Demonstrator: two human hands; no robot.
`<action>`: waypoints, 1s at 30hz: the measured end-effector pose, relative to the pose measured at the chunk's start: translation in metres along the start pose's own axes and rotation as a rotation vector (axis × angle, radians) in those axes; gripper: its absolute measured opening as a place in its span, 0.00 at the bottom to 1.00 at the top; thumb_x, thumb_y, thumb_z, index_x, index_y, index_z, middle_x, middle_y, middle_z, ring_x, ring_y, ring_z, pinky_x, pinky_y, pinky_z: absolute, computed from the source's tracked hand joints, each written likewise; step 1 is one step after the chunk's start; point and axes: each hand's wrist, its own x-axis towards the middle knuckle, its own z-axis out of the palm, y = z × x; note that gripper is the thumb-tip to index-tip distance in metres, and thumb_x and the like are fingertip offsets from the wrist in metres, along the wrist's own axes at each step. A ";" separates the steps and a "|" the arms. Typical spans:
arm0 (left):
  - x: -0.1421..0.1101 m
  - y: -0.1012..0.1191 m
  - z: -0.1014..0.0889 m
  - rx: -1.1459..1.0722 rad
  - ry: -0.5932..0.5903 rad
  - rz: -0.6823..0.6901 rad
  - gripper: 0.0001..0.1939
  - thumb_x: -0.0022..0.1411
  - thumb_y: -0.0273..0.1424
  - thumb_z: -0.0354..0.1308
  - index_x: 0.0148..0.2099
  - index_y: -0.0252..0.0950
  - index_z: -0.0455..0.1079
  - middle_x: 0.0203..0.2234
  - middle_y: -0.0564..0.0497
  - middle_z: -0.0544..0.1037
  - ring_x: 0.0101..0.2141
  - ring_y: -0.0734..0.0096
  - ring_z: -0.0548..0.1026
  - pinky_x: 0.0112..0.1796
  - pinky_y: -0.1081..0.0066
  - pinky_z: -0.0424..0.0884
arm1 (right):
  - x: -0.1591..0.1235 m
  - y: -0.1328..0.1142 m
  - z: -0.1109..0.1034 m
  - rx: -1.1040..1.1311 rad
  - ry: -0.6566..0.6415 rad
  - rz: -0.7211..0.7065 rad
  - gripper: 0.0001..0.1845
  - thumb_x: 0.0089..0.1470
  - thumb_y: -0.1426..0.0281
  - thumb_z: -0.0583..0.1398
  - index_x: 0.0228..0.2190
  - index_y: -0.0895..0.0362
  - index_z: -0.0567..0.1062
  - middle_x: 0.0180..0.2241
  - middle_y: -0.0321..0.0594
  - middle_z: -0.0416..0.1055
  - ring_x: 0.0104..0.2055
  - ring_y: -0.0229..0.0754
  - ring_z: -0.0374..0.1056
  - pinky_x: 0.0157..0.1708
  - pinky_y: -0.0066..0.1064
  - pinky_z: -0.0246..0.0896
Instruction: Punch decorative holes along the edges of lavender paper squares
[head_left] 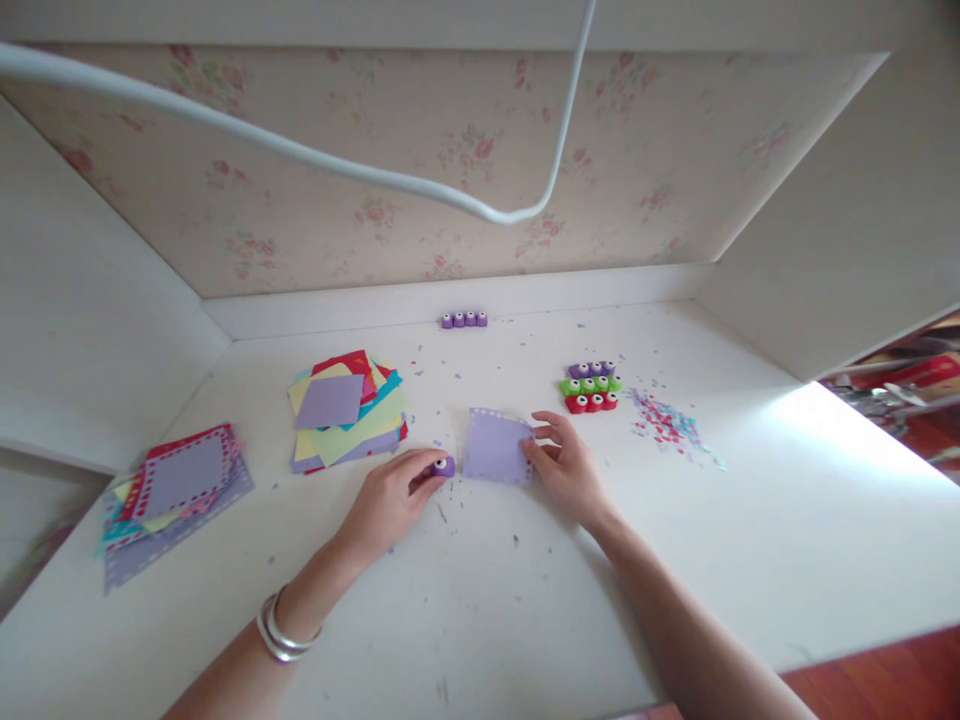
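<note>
My left hand (397,495) pinches a small purple paper punch (444,467) with a white button on top, just left of a sheet of purple paper (495,450). Holes run along the sheet's upper edge, and more show near its other edges. At the sheet's right side, my right hand (564,462) grips the edge between thumb and fingers. The punch and the paper appear slightly apart.
Loose coloured paper (349,415) is piled at the left, near hole-edged sheets (184,480). Grouped punches (591,386) stand at the right beside paper confetti (671,420). A purple punch row (464,320) lines the back. A white cable (337,165) hangs overhead.
</note>
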 end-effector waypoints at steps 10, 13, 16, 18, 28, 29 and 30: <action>-0.003 -0.005 0.004 -0.043 -0.006 -0.073 0.13 0.62 0.35 0.59 0.50 0.45 0.71 0.42 0.55 0.81 0.39 0.69 0.80 0.45 0.68 0.76 | 0.000 0.002 0.001 0.046 -0.002 -0.003 0.22 0.53 0.61 0.61 0.49 0.50 0.65 0.38 0.37 0.69 0.26 0.36 0.70 0.25 0.28 0.63; -0.004 -0.005 0.005 -0.012 -0.008 -0.031 0.13 0.63 0.35 0.59 0.51 0.46 0.71 0.43 0.53 0.80 0.40 0.68 0.79 0.47 0.67 0.75 | -0.001 0.001 0.001 0.057 -0.007 -0.004 0.22 0.54 0.61 0.60 0.49 0.50 0.65 0.38 0.37 0.69 0.26 0.36 0.70 0.25 0.29 0.63; -0.003 -0.004 0.006 0.007 -0.005 0.007 0.14 0.63 0.34 0.58 0.51 0.46 0.71 0.43 0.53 0.80 0.41 0.68 0.79 0.47 0.67 0.75 | -0.001 -0.001 0.001 0.044 -0.011 -0.003 0.21 0.54 0.62 0.60 0.49 0.50 0.65 0.38 0.37 0.69 0.26 0.36 0.70 0.26 0.29 0.63; -0.003 -0.004 0.006 0.014 -0.001 0.033 0.14 0.64 0.34 0.58 0.52 0.45 0.71 0.43 0.52 0.80 0.41 0.67 0.79 0.47 0.66 0.75 | -0.002 -0.002 0.002 0.028 -0.011 -0.003 0.21 0.54 0.62 0.60 0.49 0.51 0.65 0.38 0.37 0.69 0.26 0.36 0.70 0.25 0.29 0.63; -0.003 -0.010 0.009 0.043 0.047 0.216 0.14 0.64 0.31 0.58 0.53 0.41 0.71 0.44 0.49 0.79 0.44 0.67 0.78 0.48 0.66 0.75 | -0.004 -0.005 0.001 -0.020 -0.028 -0.021 0.21 0.55 0.62 0.59 0.49 0.52 0.64 0.39 0.38 0.70 0.26 0.36 0.70 0.25 0.29 0.63; -0.002 -0.011 0.009 0.044 0.053 0.233 0.14 0.64 0.30 0.58 0.52 0.40 0.71 0.44 0.49 0.79 0.45 0.67 0.78 0.49 0.66 0.75 | -0.004 -0.005 0.002 -0.003 -0.032 -0.020 0.21 0.55 0.62 0.59 0.49 0.52 0.64 0.39 0.38 0.69 0.26 0.36 0.71 0.25 0.29 0.63; -0.002 -0.011 0.010 0.045 0.055 0.243 0.14 0.64 0.30 0.58 0.52 0.40 0.72 0.45 0.49 0.79 0.45 0.67 0.77 0.49 0.66 0.74 | -0.005 -0.005 0.002 0.015 -0.035 -0.020 0.21 0.55 0.61 0.60 0.49 0.52 0.64 0.39 0.38 0.69 0.27 0.36 0.71 0.25 0.29 0.64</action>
